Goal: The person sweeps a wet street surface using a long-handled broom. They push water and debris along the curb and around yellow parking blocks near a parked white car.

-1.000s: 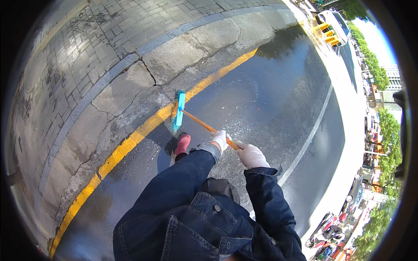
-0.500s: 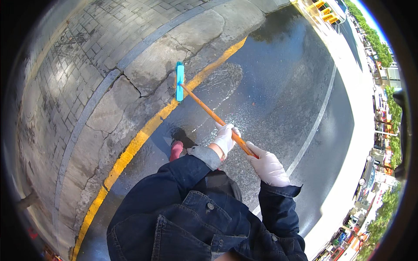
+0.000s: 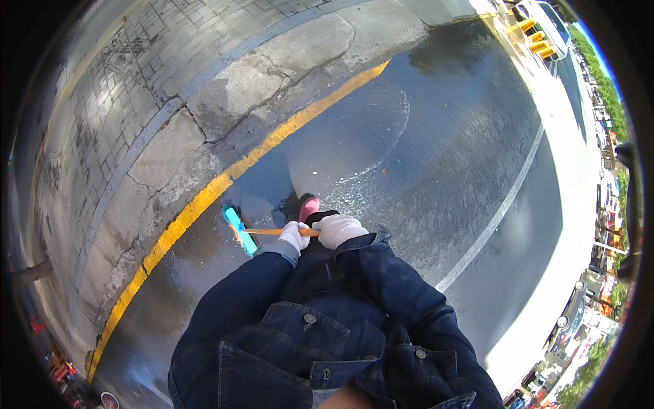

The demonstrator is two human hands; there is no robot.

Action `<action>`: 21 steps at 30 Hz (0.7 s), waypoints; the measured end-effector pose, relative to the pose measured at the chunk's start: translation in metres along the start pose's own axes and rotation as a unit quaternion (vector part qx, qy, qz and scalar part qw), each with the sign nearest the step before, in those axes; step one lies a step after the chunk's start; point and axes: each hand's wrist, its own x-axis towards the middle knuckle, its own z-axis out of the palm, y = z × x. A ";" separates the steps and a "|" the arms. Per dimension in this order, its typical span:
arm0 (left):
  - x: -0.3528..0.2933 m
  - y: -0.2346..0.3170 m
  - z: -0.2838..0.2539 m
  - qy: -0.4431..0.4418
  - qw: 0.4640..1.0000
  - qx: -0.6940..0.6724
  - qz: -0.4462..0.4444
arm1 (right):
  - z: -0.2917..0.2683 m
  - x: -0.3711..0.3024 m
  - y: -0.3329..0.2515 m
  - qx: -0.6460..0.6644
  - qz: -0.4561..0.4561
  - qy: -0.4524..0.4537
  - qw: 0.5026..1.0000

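Note:
A push broom with a blue head (image 3: pixel 238 230) and an orange handle (image 3: pixel 266 232) is in both my hands. The head lies on wet asphalt to the left of my feet, just inside the yellow line, with orange bristles showing along its edge. My left hand (image 3: pixel 293 236), in a white glove, wraps the handle nearer the head. Beside it my right hand (image 3: pixel 339 230), gloved too, is closed round the upper end. The handle lies nearly level across the view. One pink boot (image 3: pixel 309 207) shows just beyond my hands.
A painted yellow line (image 3: pixel 197 208) runs along cracked concrete (image 3: pixel 163 163) on the left, with brick paving (image 3: pixel 116 129) beyond. Wet asphalt (image 3: pixel 436 150) spreads ahead and right, crossed by a white line (image 3: pixel 497 211). Yellow barriers (image 3: pixel 536 41) and a white vehicle (image 3: pixel 553 31) stand far right.
The broom head has come back toward me and left, from the yellow line's far edge onto the wet asphalt. Both hands moved left, the right one close to the left. The handle swung nearly level.

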 end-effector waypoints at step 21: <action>-0.089 -0.434 0.451 -0.318 0.918 0.236 -0.008 | -0.207 -0.111 0.350 0.047 0.242 0.305 0.920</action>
